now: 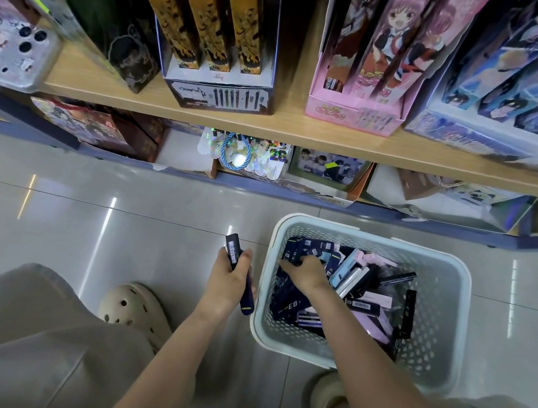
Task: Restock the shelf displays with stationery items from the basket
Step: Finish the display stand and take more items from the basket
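A pale perforated basket (443, 332) stands on the floor below the shelf, holding several long slim stationery boxes (368, 297) in dark blue, pink and light blue. My left hand (227, 282) hovers just left of the basket and grips a few dark blue boxes (232, 250) upright. My right hand (308, 273) reaches into the basket, fingers curled on dark blue boxes (303, 248) at its far left side. On the wooden shelf (288, 130) above stand display cartons: orange-black (219, 58), pink (363, 89) and blue (515, 110).
A lower shelf (265, 168) holds more cartons and a blue ring toy. The glossy tiled floor (86, 212) spreads to the left. My beige trousers and two cream clogs (132, 305) are close to the basket's near side.
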Tool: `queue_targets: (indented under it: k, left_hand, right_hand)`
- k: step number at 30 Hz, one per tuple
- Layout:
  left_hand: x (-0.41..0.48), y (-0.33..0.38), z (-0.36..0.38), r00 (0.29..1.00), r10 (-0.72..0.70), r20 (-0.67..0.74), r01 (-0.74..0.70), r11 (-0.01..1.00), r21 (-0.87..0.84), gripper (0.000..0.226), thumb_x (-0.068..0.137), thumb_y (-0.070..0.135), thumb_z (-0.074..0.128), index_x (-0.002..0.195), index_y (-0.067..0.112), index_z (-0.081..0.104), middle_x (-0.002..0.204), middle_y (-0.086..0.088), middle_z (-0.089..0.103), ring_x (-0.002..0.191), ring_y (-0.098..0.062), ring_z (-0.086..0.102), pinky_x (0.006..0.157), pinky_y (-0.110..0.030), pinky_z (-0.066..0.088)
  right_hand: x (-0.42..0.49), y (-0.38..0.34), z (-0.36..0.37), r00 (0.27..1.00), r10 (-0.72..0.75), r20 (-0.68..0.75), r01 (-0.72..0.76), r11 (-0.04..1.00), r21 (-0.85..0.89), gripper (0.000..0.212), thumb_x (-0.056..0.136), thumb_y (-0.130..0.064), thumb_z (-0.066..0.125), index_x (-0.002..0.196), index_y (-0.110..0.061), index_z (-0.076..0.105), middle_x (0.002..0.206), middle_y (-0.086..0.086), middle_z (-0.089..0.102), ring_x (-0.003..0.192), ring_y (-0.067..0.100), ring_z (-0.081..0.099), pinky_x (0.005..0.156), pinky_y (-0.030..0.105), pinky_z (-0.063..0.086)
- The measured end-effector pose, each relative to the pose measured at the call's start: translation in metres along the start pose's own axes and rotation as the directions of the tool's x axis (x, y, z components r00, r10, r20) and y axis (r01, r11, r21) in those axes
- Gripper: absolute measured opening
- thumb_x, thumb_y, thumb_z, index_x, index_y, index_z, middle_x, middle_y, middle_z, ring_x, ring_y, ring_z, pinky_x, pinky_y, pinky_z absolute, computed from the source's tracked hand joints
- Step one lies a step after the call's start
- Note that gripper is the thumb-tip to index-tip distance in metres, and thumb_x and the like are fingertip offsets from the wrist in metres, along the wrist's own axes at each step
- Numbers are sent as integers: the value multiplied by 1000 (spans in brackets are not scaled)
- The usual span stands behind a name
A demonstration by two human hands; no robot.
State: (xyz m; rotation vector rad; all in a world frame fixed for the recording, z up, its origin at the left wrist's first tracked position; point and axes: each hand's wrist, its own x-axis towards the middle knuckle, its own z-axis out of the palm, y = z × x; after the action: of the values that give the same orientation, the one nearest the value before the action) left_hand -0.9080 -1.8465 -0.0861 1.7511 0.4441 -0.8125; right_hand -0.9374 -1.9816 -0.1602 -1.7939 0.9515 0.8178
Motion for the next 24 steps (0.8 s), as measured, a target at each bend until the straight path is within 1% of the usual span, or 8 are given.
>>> queue_targets:
  k: [3, 6, 7, 9, 11, 15, 20, 24]
  left_hand:
    - [0, -2, 2, 1000, -1, 16, 1, 1000, 18, 17, 101, 16, 40, 85, 9, 37, 41, 6, 45, 37, -14, 44, 53, -32, 47]
    - [-3, -1, 1, 1000, -4, 8, 4, 999, 38, 19, 99, 13, 42, 81, 10, 36, 38, 5, 44, 35, -13, 43, 48, -27, 44]
    - [-4, 0, 1, 1000, -14, -3, 14, 998, 54, 18, 97, 12, 44, 80, 11, 36, 37, 5, 44, 34, -12, 43, 47, -26, 40]
    - [-4, 0, 0, 999, -38, -33, 41, 997, 71, 15, 91, 6, 49, 81, 11, 38, 39, 3, 43, 36, -13, 41, 48, -25, 35]
    - [-4, 1, 0, 997, -56, -56, 58, 998, 34, 20, 87, -1, 53, 79, 11, 39, 43, 0, 39, 39, -16, 35, 44, -23, 33]
    - [-11, 9, 7, 1000, -2, 14, 2, 1000, -24, 22, 89, 8, 63, 78, 11, 44, 41, 5, 37, 35, -11, 32, 40, -21, 33]
    - [-28, 27, 21, 993, 59, 104, -46, 992, -119, 18, 87, 17, 67, 99, 7, 58, 40, 10, 40, 33, -6, 31, 46, -22, 37]
    - [-47, 46, 22, 979, 103, 176, -83, 989, -119, 23, 85, 16, 70, 70, 12, 54, 34, 9, 39, 29, -5, 30, 39, -19, 29]
  right_hand:
    - [0, 1, 9, 998, 25, -56, -23, 999, 33, 33, 96, -29, 54, 72, -8, 45, 72, 7, 49, 64, 19, 49, 63, 31, 39]
    - [-7, 4, 9, 998, 6, -58, -1, 996, 85, 26, 99, -25, 48, 80, -7, 47, 75, 5, 50, 75, 25, 53, 67, 29, 37]
    - [-11, 3, 6, 998, -13, -55, 18, 996, 91, 23, 100, -25, 46, 95, -3, 51, 88, 8, 57, 89, 30, 56, 71, 30, 39]
    - [-17, 7, 2, 997, -49, -60, 55, 993, 106, 44, 101, -26, 43, 132, 5, 41, 128, 17, 54, 122, 33, 49, 90, 33, 39]
    - [-26, 11, -3, 991, -108, -80, 117, 986, 122, 51, 101, -26, 42, 142, 4, 31, 141, 17, 44, 131, 31, 42, 99, 31, 35]
    - [-42, 20, -15, 962, -237, -137, 257, 954, 153, 39, 100, -24, 44, 132, -1, 46, 123, 13, 60, 108, 24, 56, 80, 22, 39]
    - [-74, 12, -27, 917, -387, -93, 398, 888, 232, 27, 99, -24, 47, 121, -11, 54, 120, 13, 61, 112, 25, 57, 99, 36, 42]
    - [-103, -2, -38, 855, -518, 20, 507, 844, 174, 9, 99, -19, 46, 102, -24, 54, 96, 0, 65, 86, 10, 60, 88, 29, 45]
